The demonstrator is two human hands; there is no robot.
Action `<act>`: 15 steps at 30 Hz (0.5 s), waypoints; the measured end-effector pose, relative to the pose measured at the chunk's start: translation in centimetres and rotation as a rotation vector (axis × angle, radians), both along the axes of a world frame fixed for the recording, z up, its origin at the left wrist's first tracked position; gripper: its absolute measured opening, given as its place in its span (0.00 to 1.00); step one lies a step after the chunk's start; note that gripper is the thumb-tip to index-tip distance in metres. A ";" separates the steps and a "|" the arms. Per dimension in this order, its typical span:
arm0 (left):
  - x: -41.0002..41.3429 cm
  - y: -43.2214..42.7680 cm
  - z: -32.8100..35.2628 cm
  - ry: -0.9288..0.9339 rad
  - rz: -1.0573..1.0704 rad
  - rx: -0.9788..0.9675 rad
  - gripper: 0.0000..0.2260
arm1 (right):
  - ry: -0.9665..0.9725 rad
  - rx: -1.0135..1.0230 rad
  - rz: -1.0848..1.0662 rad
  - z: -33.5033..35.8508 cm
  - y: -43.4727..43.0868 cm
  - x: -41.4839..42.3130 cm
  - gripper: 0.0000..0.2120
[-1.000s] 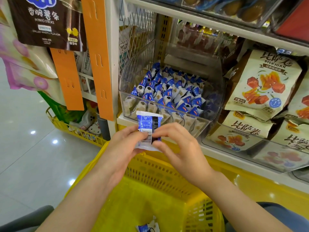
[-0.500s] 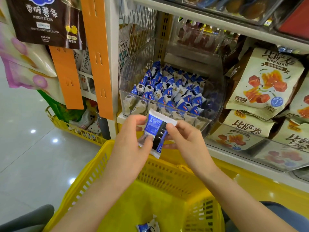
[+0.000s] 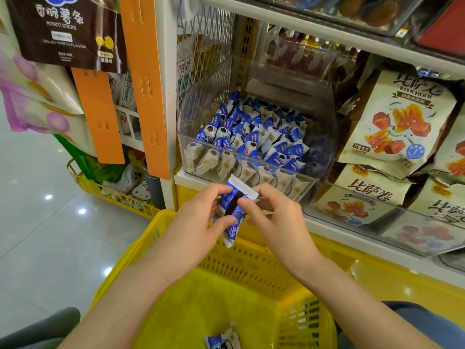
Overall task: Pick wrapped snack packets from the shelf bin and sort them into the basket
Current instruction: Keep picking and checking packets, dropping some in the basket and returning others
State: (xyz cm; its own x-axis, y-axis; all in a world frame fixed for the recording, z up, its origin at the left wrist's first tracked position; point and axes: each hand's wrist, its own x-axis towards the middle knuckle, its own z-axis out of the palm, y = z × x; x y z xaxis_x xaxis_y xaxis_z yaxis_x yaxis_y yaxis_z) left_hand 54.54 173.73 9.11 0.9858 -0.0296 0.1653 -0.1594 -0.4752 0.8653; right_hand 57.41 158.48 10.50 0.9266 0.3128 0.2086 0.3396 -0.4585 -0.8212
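In the head view, at the centre of the frame, a blue and white snack packet (image 3: pixel 233 210) is held tilted above the far rim of a yellow basket (image 3: pixel 141 250), its white crimped end pointing to the upper right. The packet is pinched by the left hand (image 3: pixel 196 222), with the thumb pressed on its lower part and a finger curled over its upper part. It is pinched by the right hand (image 3: pixel 274 217) as well, thumb and forefinger being closed on the crimped end while the other fingers are loosely curled below. A second packet (image 3: pixel 221 342) of the same kind is seen on the basket floor at the bottom edge of the frame. Just above the hands, a clear shelf bin (image 3: pixel 203 96) is set on the shelf, and rows of blue and white packets (image 3: pixel 254 132) are stacked inside it. At the right of the frame, cream pouches (image 3: pixel 395 122) printed with red cubes are leaned in a neighbouring clear bin. At the upper left, a dark potato sticks bag (image 3: pixel 68 31) is hung beside orange strips (image 3: pixel 143 84). Lower left, another yellow basket (image 3: pixel 110 195) is placed on the glossy floor (image 3: pixel 37 235).
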 end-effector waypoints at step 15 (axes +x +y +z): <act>-0.5 -0.6 1.0 -0.028 0.024 -0.119 0.10 | -0.098 0.011 -0.046 0.5 0.1 -0.2 0.09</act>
